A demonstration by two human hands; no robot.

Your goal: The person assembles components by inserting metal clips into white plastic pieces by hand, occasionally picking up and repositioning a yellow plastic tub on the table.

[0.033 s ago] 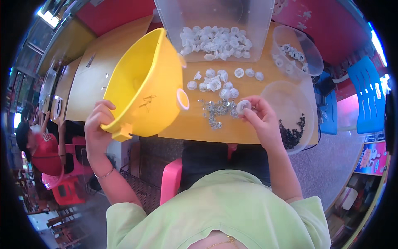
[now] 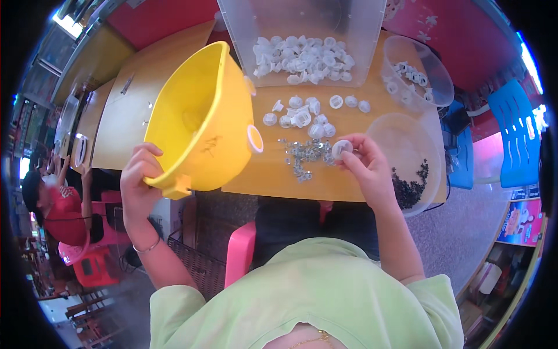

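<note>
The left hand [image 2: 138, 176] clasped the rim of a rounded yellow plastic tub [image 2: 231, 135]. The right hand [image 2: 368, 164] pinched what seemed a round white plastic cap [image 2: 340, 148].

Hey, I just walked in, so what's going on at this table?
A person's left hand holds a yellow plastic tub, tilted, by its rim. The right hand pinches a round white plastic piece beside a scatter of small silvery pieces on the table. Similar white pieces lie beyond, with more in a clear bin. A clear round container at right holds small black pieces.
</note>
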